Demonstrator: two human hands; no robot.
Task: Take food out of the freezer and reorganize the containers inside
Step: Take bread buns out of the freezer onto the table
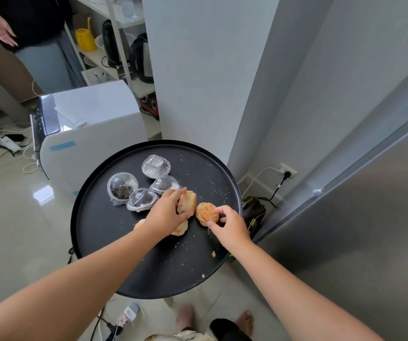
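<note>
A round black tray table (173,271) holds several golden pastries and several clear plastic dome containers (122,186). My left hand (166,212) grips a pale pastry (188,201) tilted on edge at the tray's middle. My right hand (230,223) pinches a browner round pastry (205,212) just to its right. Two more pastries (181,228) lie partly hidden under my left hand. One empty dome container (156,166) sits further back. Crumbs are scattered over the tray.
The grey freezer door (370,217) stands shut at the right. A white appliance (87,134) sits behind the tray on the left, with shelves of kettles (141,57) beyond. Another person stands at the top left. Cables and power strips (129,316) lie on the floor.
</note>
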